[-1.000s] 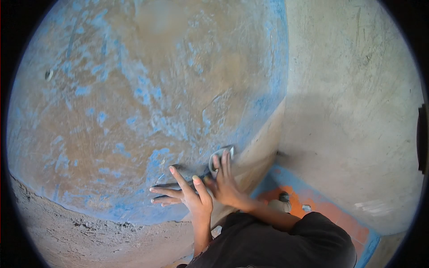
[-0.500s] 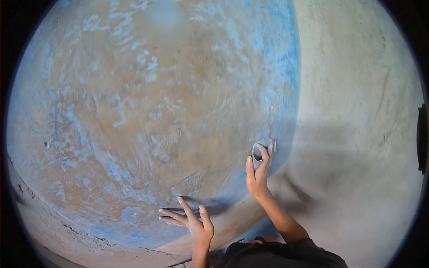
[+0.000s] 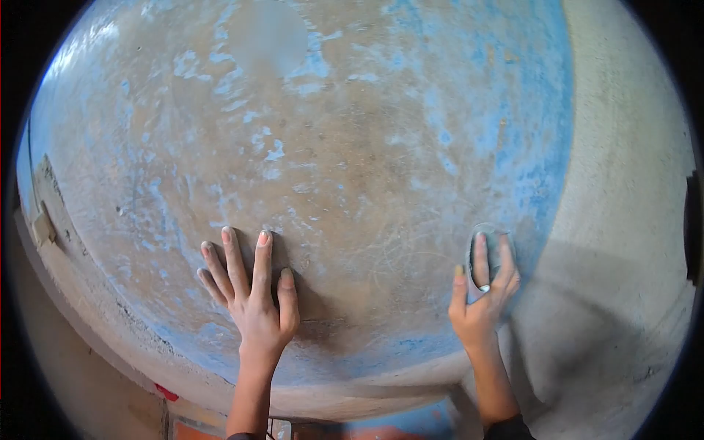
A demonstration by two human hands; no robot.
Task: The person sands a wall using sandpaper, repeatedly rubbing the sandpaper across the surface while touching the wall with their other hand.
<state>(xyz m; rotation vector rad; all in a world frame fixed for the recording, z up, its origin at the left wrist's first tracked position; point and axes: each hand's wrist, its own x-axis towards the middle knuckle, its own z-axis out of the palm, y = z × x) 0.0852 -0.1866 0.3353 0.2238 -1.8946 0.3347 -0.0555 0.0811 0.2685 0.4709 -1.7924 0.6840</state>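
Observation:
A worn wall surface (image 3: 367, 169) fills the view, with brown plaster showing through patchy blue paint. Against its lower left part rests my left hand (image 3: 257, 308), fingers spread and nothing held. My right hand (image 3: 480, 315) presses a curled grey piece of sandpaper (image 3: 493, 253) to the wall near the blue border. Two or more fingers lie over the sheet, and the thumb sits apart at its left side. The sandpaper's rubbing face is hidden against the wall.
Right of the blue border runs a pale, unpainted wall strip (image 3: 623, 169) with arm shadows on it. A rough ledge at the left carries a small tan block (image 3: 44, 226). Low down are a small red piece (image 3: 166, 392) and a blue and orange area (image 3: 403, 424).
My left hand has gone up and left in view, its fingers now laid on the wall. My right hand with the sandpaper appears farther right, and the whole view has shifted.

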